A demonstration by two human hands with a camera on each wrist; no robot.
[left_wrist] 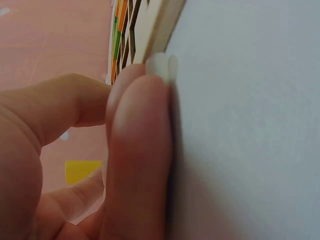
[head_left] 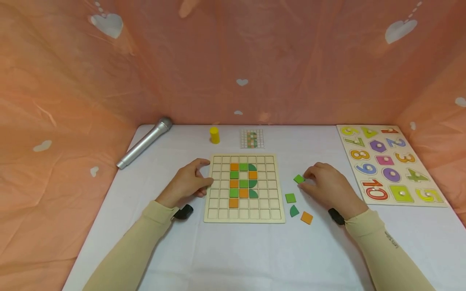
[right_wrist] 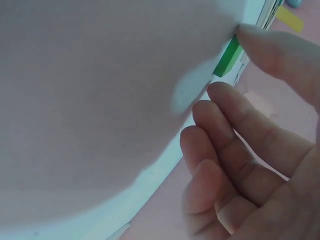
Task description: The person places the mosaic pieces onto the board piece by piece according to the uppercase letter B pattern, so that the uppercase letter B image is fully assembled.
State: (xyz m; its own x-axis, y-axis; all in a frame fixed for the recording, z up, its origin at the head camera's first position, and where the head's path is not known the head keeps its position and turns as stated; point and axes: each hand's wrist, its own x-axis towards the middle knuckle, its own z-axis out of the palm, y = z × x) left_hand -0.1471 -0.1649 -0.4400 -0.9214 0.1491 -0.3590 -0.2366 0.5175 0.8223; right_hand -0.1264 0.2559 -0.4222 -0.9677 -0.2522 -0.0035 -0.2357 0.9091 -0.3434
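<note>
A wooden grid board (head_left: 219, 214) lies mid-table, with orange, green and dark green tiles laid in a pattern like the letter R. My left hand (head_left: 187, 182) rests at its left edge, thumb and index finger spread and touching the side; the left wrist view shows a fingertip against the board edge (left_wrist: 162, 30). To the right of the board, my right hand (head_left: 329, 188) pinches a green square tile (head_left: 298, 178) between thumb and index finger, low over the tablecloth. In the right wrist view that tile (right_wrist: 228, 57) appears between the thumb and index fingertips.
Near my right hand lie another green square tile (head_left: 290, 198), a dark green quarter-circle (head_left: 294, 211) and an orange square (head_left: 307, 218). Behind the board are a yellow cylinder (head_left: 214, 136) and a pattern card (head_left: 252, 139). A microphone (head_left: 143, 144) lies left, a number puzzle (head_left: 393, 167) right.
</note>
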